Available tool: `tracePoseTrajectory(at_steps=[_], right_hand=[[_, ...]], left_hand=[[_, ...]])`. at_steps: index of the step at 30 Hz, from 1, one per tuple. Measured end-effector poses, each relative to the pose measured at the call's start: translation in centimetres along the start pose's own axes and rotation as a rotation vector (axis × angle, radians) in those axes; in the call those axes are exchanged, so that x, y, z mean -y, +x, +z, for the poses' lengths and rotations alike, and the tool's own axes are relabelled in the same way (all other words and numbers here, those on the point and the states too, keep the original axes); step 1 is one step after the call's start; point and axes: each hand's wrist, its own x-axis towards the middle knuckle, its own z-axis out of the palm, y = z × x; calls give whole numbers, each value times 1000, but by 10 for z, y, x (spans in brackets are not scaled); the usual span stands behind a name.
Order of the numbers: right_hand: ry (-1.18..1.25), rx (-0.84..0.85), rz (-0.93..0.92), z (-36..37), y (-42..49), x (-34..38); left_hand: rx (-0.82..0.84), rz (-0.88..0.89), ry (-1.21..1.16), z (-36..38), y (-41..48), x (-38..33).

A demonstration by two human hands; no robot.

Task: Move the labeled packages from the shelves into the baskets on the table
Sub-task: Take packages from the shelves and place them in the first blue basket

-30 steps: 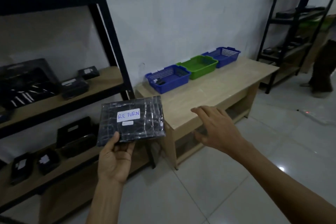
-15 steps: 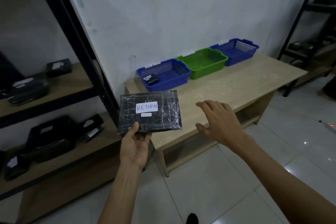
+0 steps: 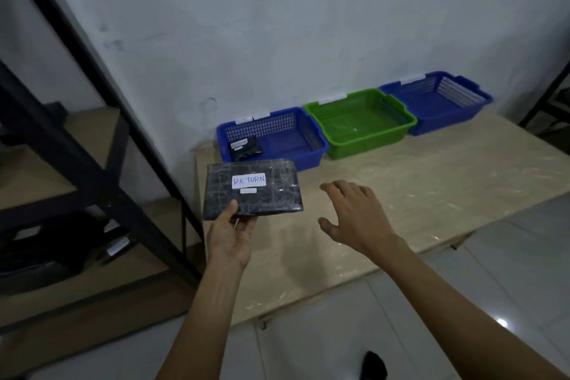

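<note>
My left hand (image 3: 232, 234) holds a flat black package (image 3: 271, 194) with a white label reading RETURN, thumb on top, over the table's left end. It sits just in front of the left blue basket (image 3: 319, 151), which holds one small black labeled package (image 3: 245, 148). A green basket (image 3: 371, 139) and a second blue basket (image 3: 444, 119) stand to the right along the wall. My right hand (image 3: 354, 216) hovers over the table (image 3: 431, 188) with fingers spread, holding nothing.
A black metal shelf rack (image 3: 101, 182) with wooden boards stands at the left, with dark labeled packages (image 3: 61, 244) on its lower board. Another rack's leg (image 3: 546, 102) shows at the far right. Tiled floor lies in front of the table.
I have moved closer to the table, so the baskets loom larger. My left hand has carried the RETURN package forward toward the left blue basket. The right hand stays spread over the table.
</note>
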Motion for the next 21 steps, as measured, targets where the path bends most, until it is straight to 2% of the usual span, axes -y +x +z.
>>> tracePoseTrajectory(at_steps=[8,13,21], right_hand=[[61,165,-126,41,74,-80],[97,201,-193,63,120,-99],[115,244,-208,108,187,-110]], left_hand=[[-135,70,-51,48,60,47],[-184,98,-55,76,109,53],[-286,10,-17,109,204,52]])
